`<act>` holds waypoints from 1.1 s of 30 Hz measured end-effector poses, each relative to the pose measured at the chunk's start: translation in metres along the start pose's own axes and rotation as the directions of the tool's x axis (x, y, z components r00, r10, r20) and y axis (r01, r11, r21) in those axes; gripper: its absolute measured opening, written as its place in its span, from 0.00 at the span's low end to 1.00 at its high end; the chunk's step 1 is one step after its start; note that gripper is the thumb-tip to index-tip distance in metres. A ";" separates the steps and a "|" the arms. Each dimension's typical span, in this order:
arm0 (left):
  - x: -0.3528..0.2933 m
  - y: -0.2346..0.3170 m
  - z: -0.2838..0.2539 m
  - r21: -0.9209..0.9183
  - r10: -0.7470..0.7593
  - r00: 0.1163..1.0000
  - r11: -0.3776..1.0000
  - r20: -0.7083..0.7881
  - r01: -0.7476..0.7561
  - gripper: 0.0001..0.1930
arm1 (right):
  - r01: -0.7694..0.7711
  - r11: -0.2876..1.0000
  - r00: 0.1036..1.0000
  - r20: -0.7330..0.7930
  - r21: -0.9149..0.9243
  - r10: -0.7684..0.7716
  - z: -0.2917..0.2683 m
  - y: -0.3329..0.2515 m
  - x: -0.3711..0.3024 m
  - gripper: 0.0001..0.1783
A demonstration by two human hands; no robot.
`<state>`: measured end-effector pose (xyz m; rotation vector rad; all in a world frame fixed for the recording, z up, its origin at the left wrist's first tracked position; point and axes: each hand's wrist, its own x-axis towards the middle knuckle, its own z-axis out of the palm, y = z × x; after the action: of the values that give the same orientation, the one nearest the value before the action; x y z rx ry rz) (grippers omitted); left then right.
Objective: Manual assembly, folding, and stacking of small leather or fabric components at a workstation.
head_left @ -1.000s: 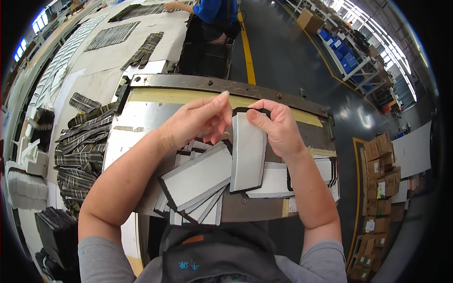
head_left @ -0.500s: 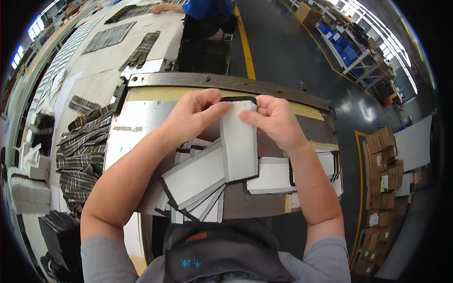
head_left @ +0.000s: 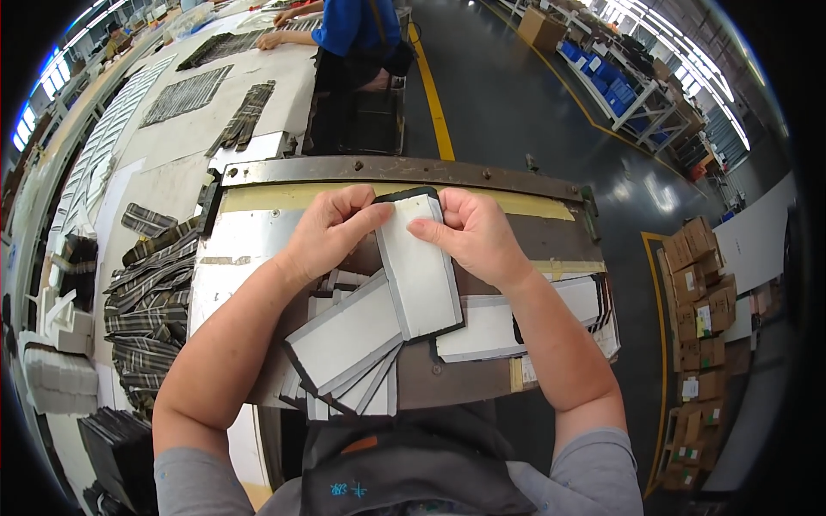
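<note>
Between my hands is a white panel with grey side strips and a black fabric edge. My left hand pinches its upper left corner, thumb on the white face. My right hand grips the upper right corner the same way; the fingertips behind the panel are hidden. The panel's lower end lies beside a fanned pile of similar white panels on the metal-topped work table. More white panels with black edges lie to the right, partly behind my right forearm.
A metal bar runs along the table's far edge. Plaid fabric pieces heap on the long table at left, with black stacked pieces nearer. A person in blue works beyond. Cardboard boxes stack at right.
The view has shifted slightly. My hands keep hold of the panel's top corners, and the panel now leans more, its top to the left.
</note>
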<state>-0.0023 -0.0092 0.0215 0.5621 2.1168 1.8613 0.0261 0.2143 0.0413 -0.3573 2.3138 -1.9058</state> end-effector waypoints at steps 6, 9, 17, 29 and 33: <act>0.004 -0.002 -0.004 -0.102 -0.071 0.997 0.992 0.023 0.073 0.19 | -0.043 0.985 0.998 0.058 0.166 0.034 -0.008 0.002 0.005 0.15; 0.005 -0.003 -0.003 -0.142 -0.084 0.996 0.986 0.036 0.089 0.16 | -0.057 0.986 0.996 0.079 0.156 0.045 -0.011 0.000 0.004 0.20; 0.004 -0.004 -0.003 -0.292 -0.110 0.989 0.947 0.096 0.134 0.12 | -0.025 1.000 0.999 0.030 -0.001 0.025 -0.003 -0.013 -0.003 0.26; 0.004 -0.005 -0.002 -0.315 -0.142 0.978 0.931 0.154 0.185 0.19 | 0.272 0.895 0.956 -0.008 -0.354 -0.293 0.001 0.004 0.002 0.14; 0.005 -0.006 -0.004 -0.247 -0.121 0.968 0.953 0.219 0.175 0.18 | 0.242 0.884 0.967 0.029 -0.400 -0.251 -0.004 0.000 -0.001 0.12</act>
<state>-0.0093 -0.0114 0.0166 0.4896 1.6985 1.8741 0.0259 0.2189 0.0418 -0.7060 2.7883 -1.5106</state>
